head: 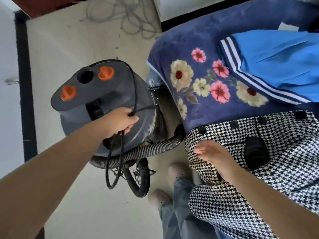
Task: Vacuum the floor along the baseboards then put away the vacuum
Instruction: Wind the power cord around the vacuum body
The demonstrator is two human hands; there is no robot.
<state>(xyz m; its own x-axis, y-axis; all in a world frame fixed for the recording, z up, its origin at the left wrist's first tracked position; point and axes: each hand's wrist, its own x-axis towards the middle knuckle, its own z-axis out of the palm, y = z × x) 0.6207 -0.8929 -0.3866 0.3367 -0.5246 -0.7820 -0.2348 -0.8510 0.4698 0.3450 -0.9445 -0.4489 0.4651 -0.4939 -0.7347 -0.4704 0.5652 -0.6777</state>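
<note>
Cord is bunching in L hand atop vac, R hand hanging slack-fingered w/ nothing; coil evenly, off hose.

one head camera, looking steeply down

there is a single view, worn on the person's head and aimed forward and sharply down, so the floor fills the back of the frame. the wide lens bends the edges: both forearms sweep in large from the lower corners. the left hand and right hand sit near mid-frame, close to the lens. the person's own feet show at the bottom centre. no second view overlaps it.
</note>
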